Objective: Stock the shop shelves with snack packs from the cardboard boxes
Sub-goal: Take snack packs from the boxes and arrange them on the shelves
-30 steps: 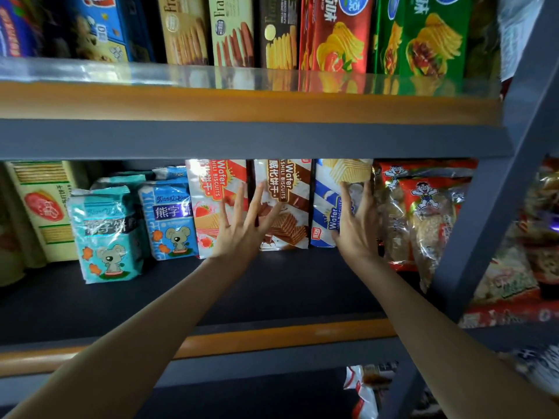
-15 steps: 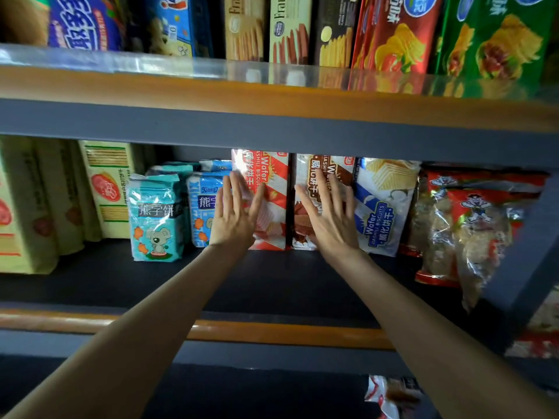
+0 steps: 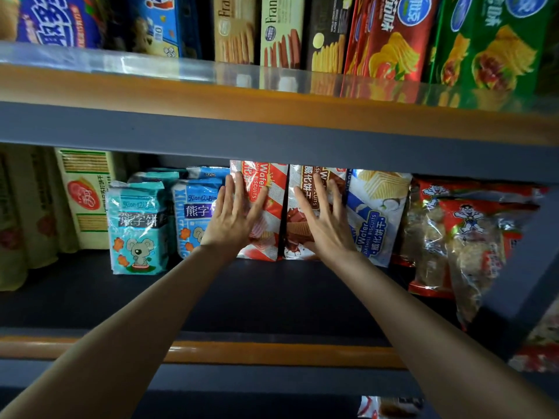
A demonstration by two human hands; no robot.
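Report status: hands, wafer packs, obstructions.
Left hand open, flat on strawberry wafer pack. Right hand open, flat on chocolate wafer pack. Nothing blocking.

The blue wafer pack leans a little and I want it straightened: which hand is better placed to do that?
The right hand. It lies flat on the brown wafer pack, directly beside the blue wafer pack. The left hand rests on the red wafer pack, farther away.

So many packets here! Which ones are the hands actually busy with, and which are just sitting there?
In use:
left hand, flat on the red wafer pack
right hand, flat on the brown wafer pack

Just sitting:
blue wafer pack
teal bear biscuit bags
red crisp box on the shelf above
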